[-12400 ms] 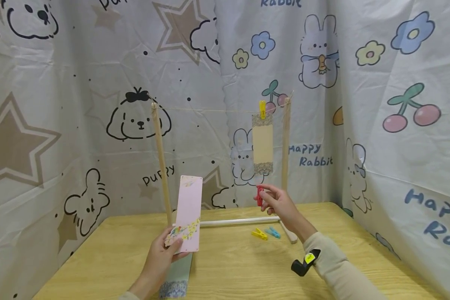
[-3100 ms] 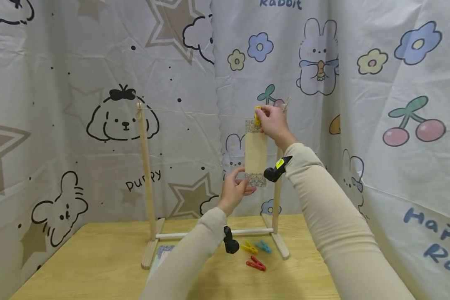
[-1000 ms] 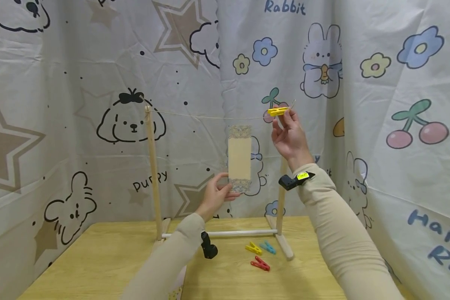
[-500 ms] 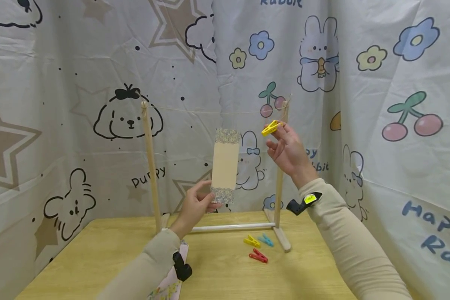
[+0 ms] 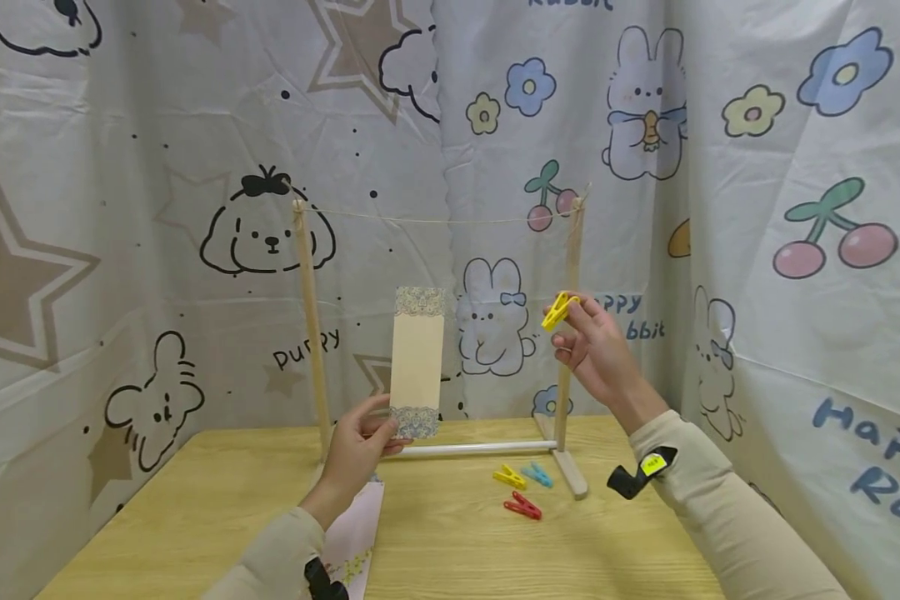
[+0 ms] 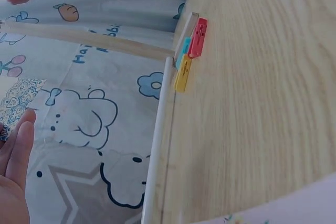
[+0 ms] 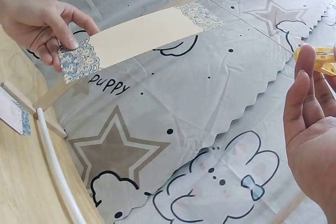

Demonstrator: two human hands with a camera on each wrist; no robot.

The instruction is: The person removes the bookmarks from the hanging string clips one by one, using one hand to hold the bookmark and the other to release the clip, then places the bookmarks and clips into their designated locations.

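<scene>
My left hand (image 5: 356,450) pinches the lower end of a cream bookmark (image 5: 417,360) with blue patterned bands at both ends, held upright in front of the wooden stand. In the right wrist view that bookmark (image 7: 142,32) slants across, thumb on its patterned end. My right hand (image 5: 603,354) holds a yellow clothespin (image 5: 560,311) between thumb and fingers, near the stand's right post (image 5: 573,250). Above both hands runs a thin string (image 5: 435,221) between the posts, with nothing hanging on it.
On the table (image 5: 450,550) lie another yellow clothespin (image 5: 509,477), a blue clothespin (image 5: 537,474) and a red clothespin (image 5: 523,505), by the stand's right foot (image 5: 570,475). A pink card (image 5: 356,533) lies at the left below my left forearm. A white rod (image 5: 480,449) joins the posts low down.
The yellow clothespin came off the string and the bookmark with it. Both hands have since moved down and apart, the bookmark to the left. Earlier, the pink card and red clothespin were set down.
</scene>
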